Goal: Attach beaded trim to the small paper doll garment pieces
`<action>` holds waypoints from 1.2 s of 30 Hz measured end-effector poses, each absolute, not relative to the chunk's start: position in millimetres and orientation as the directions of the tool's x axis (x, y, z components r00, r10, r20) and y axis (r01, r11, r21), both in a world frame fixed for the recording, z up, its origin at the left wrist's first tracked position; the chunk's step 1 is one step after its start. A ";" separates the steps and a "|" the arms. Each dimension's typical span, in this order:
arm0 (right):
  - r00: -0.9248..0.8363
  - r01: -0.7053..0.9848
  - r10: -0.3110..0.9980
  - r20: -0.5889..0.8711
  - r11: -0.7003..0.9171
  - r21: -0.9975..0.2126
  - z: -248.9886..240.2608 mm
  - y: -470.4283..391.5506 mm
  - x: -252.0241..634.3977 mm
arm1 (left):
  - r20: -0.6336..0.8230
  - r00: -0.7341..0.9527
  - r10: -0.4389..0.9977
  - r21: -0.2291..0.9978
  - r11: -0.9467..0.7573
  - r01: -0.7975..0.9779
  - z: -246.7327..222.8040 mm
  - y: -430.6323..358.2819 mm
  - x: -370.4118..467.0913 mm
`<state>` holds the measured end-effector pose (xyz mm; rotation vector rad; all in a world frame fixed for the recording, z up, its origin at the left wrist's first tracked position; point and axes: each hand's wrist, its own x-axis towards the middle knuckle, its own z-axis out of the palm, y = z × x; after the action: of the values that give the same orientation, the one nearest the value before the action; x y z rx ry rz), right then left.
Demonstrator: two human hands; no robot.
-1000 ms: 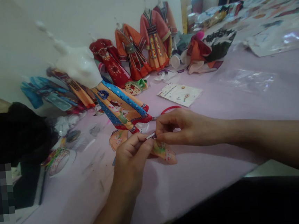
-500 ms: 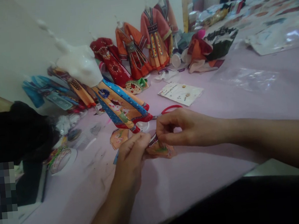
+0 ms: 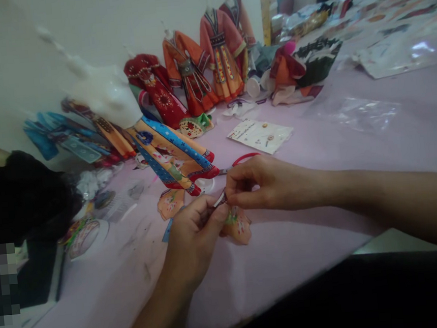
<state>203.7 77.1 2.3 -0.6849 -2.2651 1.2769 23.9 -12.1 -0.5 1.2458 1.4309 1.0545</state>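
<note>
Between my hands is a small orange floral piece of fabric [image 3: 238, 228] with a dark, white-edged trim along its top. My left hand [image 3: 196, 232] pinches its left side between thumb and fingers. With thumb and forefinger together, my right hand [image 3: 256, 183] grips the trim at the upper edge; the fingertips hide what else may be there. Just behind stands a white doll mannequin [image 3: 105, 95] wearing an orange and blue skirt [image 3: 171, 153]. Red-handled scissors [image 3: 246, 157] lie partly behind my right hand. Another orange fabric piece [image 3: 170, 204] rests left of my hands.
Several small dressed mannequins, one in a red dress [image 3: 162, 95], line the wall. A card with small ornaments [image 3: 260, 135] and a clear plastic bag [image 3: 369, 112] lie farther back. At left are a tape roll [image 3: 89, 239] and a black cloth-like mass [image 3: 23, 201].
My left thumb has shifted over the fabric and the hand has turned, so the trim's pale underside shows and the floral part hangs lower. My right hand keeps its pinch. The view has shifted slightly.
</note>
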 end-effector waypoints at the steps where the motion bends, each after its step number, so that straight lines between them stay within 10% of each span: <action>1: -0.767 0.204 0.628 0.132 0.435 -0.877 1.1 78.6 203.5 | -0.106 -0.055 0.993 0.973 0.115 0.200 -0.3 -12.2 23.7; 28: -0.806 0.099 0.588 0.062 0.238 -0.966 -4.4 89.8 204.0 | -0.194 -0.076 0.978 0.978 0.199 0.059 0.0 -10.1 26.7; 36: -0.825 0.070 0.565 0.020 0.137 -0.988 -1.6 85.5 203.8 | -0.143 -0.076 0.987 0.952 0.159 0.263 1.6 -13.0 28.6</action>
<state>203.8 85.5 -1.6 -0.6100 -2.0332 1.7319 28.6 -13.0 1.6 1.2588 1.5168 0.9934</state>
